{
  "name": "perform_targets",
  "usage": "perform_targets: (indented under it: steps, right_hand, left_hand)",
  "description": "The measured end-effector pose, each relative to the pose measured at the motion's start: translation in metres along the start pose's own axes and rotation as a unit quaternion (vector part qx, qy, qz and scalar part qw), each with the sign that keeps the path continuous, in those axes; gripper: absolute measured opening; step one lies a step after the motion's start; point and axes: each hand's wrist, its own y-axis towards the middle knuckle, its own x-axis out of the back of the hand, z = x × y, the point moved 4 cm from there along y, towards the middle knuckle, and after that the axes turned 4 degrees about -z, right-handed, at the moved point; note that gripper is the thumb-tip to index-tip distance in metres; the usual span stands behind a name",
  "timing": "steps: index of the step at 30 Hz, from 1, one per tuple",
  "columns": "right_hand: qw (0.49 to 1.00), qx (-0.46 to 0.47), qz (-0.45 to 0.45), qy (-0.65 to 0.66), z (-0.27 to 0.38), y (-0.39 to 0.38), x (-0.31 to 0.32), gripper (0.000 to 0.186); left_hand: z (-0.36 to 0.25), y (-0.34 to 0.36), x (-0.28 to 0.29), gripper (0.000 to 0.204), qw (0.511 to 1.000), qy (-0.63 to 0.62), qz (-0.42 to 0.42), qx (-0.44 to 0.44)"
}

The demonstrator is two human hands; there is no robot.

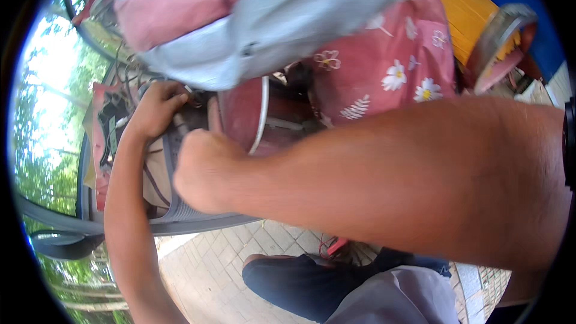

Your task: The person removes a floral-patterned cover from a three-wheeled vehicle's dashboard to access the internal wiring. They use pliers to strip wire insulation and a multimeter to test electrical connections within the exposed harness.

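Note:
My left hand [157, 108] reaches into the interior of a small vehicle, its fingers curled on something small and dark among cables [123, 93], too hidden to name. Lower and to the right, my right hand [204, 171] is closed, slightly blurred, over a grey ridged floor mat [176, 206]; whatever it grips is hidden. Around the hands are a maroon panel [240, 114] with a white strip and a worn red-edged panel [105, 156] at the left.
A grey-and-pink padded cover [258, 18] and pink flowered fabric [390, 60] fill the top. A metal ring-shaped part [504, 30] stands at upper right. A mirror [60, 243] sticks out lower left. Below are paving [216, 264], my dark-clad leg [288, 279] and a red device [336, 246].

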Motion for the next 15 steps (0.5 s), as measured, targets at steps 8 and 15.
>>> perform_targets:
  steps: [8, 15]
  right_hand:
    - [0.982, -0.008, 0.178, 0.064, -0.028, 0.015, -0.005, 0.012]
    - [0.806, -0.149, 0.074, 0.567, -0.042, 0.016, -0.034, 0.032]
  left_hand:
    - [0.035, 0.009, -0.013, 0.019, 0.997, -0.03, 0.006, 0.071]
    - [0.028, 0.003, -0.008, 0.017, 0.996, -0.01, 0.002, 0.086]
